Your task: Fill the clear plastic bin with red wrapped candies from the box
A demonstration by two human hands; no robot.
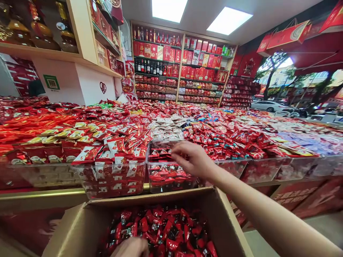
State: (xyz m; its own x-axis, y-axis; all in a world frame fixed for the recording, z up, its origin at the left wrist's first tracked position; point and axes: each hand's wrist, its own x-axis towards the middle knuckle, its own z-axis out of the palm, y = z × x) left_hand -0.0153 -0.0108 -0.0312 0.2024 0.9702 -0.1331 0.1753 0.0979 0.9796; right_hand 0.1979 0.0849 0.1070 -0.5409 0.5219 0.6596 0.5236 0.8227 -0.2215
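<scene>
Dark bottles (148,67), white car (268,106)

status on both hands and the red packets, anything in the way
Right hand over clear bin. Left hand, blurred, at red packets in cardboard box. No obstruction seen.

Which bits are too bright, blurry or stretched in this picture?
In the head view, the ceiling lights glare white; head view, the left hand is a smeary blur, while the right hand looks clearer; head view, the wooden cabinet at upper left leans and looks stretched, perhaps by a wide lens.
</scene>
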